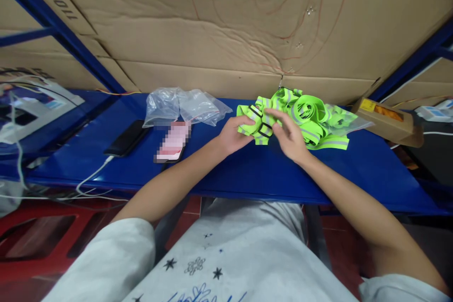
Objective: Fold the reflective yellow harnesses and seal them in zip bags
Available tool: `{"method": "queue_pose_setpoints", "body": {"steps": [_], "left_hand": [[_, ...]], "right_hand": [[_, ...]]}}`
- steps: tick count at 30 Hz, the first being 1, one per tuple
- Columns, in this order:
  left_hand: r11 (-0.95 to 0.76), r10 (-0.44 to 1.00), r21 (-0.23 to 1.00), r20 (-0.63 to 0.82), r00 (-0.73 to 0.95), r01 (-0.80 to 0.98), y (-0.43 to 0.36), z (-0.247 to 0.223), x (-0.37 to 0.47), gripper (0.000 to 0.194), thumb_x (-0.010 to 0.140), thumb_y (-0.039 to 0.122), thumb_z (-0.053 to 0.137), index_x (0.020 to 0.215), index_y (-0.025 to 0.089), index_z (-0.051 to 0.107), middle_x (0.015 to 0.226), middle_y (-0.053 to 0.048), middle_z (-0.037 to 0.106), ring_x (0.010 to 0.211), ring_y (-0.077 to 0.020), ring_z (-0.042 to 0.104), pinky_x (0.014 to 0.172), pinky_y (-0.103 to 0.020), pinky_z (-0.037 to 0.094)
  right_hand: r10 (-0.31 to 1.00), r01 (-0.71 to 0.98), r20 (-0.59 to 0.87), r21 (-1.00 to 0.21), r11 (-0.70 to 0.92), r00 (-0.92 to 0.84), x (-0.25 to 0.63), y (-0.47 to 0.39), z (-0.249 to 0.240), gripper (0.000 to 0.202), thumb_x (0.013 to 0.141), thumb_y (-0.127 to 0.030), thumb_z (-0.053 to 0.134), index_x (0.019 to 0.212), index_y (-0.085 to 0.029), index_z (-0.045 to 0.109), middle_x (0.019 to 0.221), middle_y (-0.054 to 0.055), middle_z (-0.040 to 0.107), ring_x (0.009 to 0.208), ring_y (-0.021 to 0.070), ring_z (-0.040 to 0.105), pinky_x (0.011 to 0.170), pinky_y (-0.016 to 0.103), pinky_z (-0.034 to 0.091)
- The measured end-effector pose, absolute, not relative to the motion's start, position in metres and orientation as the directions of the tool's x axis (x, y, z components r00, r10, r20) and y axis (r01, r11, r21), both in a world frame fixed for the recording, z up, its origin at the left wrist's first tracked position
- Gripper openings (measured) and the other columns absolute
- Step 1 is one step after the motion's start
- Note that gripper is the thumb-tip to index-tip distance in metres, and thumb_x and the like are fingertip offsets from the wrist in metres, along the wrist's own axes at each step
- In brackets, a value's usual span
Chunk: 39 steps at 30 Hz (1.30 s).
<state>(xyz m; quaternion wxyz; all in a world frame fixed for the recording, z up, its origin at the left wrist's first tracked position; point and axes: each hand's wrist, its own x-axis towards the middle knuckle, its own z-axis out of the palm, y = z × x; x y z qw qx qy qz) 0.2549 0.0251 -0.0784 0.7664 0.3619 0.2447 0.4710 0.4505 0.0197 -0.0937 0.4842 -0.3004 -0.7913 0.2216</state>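
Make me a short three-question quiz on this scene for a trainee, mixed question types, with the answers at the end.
1. True or false: the left hand holds a green strap.

2. Which has a white cable at its end?
A: the lit phone
B: the black device
C: the clear plastic bags

3. Fill in: the strap pile lies on a tabletop coloured ____.

Key: 1 true; 2 B; 3 blue.

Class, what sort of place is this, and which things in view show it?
Probably a workshop or packing area, judging by the blue rectangular workbench, the heap of lime-green straps with silver stripes, and the crumpled clear plastic bags.
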Motion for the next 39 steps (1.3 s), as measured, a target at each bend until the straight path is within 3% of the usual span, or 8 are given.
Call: {"method": "queue_pose_setpoints", "body": {"steps": [3, 7, 13, 17, 20, 26, 31, 39], "left_hand": [[0.198, 0.879, 0.829, 0.085, 0.469, -0.523, 0.016, -0.075, 0.258, 0.061, 0.061, 0.012, 0.074, 0.121, 0.023, 0.067, 0.106, -0.001, 0.076, 0.106, -0.0253, 0.072, 0.095, -0.037, 0.055], [0.083, 0.852, 0.891, 0.168, 0.495, -0.446, 0.012, -0.079, 0.26, 0.085, 0.059, 0.014, 0.082, 0.139, 0.026, 0.055, 0.114, -0.003, 0.074, 0.111, -0.0249, 0.07, 0.093, -0.035, 0.054], [-0.034, 0.827, 0.953, 0.196, 0.526, -0.302, 0.015, -0.097, 0.262, 0.09, 0.069, 0.03, 0.085, 0.151, 0.027, 0.048, 0.113, -0.005, 0.074, 0.118, -0.0287, 0.068, 0.106, -0.044, 0.05], [-0.299, 0.766, 0.934, 0.358, 0.533, -0.197, 0.013, -0.101, 0.26, 0.087, 0.082, 0.049, 0.08, 0.158, 0.029, 0.042, 0.138, -0.008, 0.066, 0.141, -0.0319, 0.053, 0.122, -0.049, 0.039], [-0.377, 0.777, 0.926, 0.325, 0.539, -0.016, 0.018, -0.1, 0.254, 0.09, 0.082, 0.058, 0.078, 0.159, 0.03, 0.042, 0.15, -0.011, 0.058, 0.149, -0.0337, 0.045, 0.124, -0.05, 0.036], [-0.141, 0.852, 0.97, 0.221, 0.474, -0.198, 0.017, -0.103, 0.26, 0.089, 0.077, 0.052, 0.084, 0.154, 0.027, 0.048, 0.147, -0.008, 0.062, 0.144, -0.0315, 0.05, 0.12, -0.048, 0.042], [0.396, 0.876, 0.814, -0.196, 0.441, -0.424, 0.009, -0.11, 0.273, 0.05, 0.076, 0.043, 0.087, 0.117, 0.018, 0.073, 0.123, -0.009, 0.074, 0.118, -0.0278, 0.067, 0.093, -0.036, 0.056], [0.397, 0.884, 0.772, -0.175, 0.434, -0.496, 0.008, -0.095, 0.27, 0.074, 0.07, 0.034, 0.097, 0.134, 0.024, 0.061, 0.132, -0.008, 0.069, 0.125, -0.0272, 0.064, 0.107, -0.04, 0.048]], "right_hand": [[0.815, 0.149, 0.565, -0.802, 0.579, -0.128, 0.451, 0.026, -0.097, 0.07, 0.092, -0.069, 0.064, 0.148, -0.031, 0.05, 0.154, 0.009, 0.054, 0.147, 0.027, 0.048, 0.124, 0.048, 0.04], [0.928, -0.093, 0.247, -0.969, 0.23, -0.279, 0.444, 0.021, -0.103, 0.086, 0.075, -0.064, 0.085, 0.149, -0.037, 0.049, 0.147, 0.003, 0.061, 0.14, 0.0275, 0.056, 0.119, 0.046, 0.047], [0.934, -0.317, 0.102, -0.948, -0.012, -0.341, 0.44, 0.006, -0.098, 0.095, 0.064, -0.048, 0.096, 0.148, -0.042, 0.052, 0.137, -0.001, 0.069, 0.127, 0.026, 0.066, 0.109, 0.045, 0.056], [0.929, -0.379, 0.055, -0.921, -0.095, -0.366, 0.448, 0.006, -0.09, 0.103, 0.06, -0.035, 0.099, 0.151, -0.043, 0.051, 0.134, -0.002, 0.071, 0.121, 0.0251, 0.07, 0.105, 0.044, 0.058], [0.922, -0.374, 0.023, -0.918, -0.135, -0.388, 0.453, 0.008, -0.09, 0.092, 0.062, -0.03, 0.097, 0.144, -0.039, 0.059, 0.127, -0.001, 0.074, 0.113, 0.0243, 0.073, 0.098, 0.042, 0.061], [0.945, -0.362, -0.084, -0.91, -0.203, -0.317, 0.448, 0.013, -0.101, 0.073, 0.059, -0.033, 0.098, 0.126, -0.031, 0.068, 0.101, -0.001, 0.077, 0.087, 0.0209, 0.074, 0.078, 0.035, 0.062], [0.991, -0.311, -0.055, -0.946, -0.091, -0.124, 0.435, 0.018, -0.108, 0.063, 0.059, -0.031, 0.098, 0.115, -0.03, 0.069, 0.098, -0.004, 0.074, 0.087, 0.0158, 0.068, 0.079, 0.028, 0.057], [0.99, -0.208, -0.143, -0.969, -0.137, 0.014, 0.456, 0.017, -0.1, 0.066, 0.052, -0.024, 0.1, 0.109, -0.029, 0.068, 0.096, -0.003, 0.072, 0.084, 0.0155, 0.066, 0.077, 0.027, 0.055]]}}
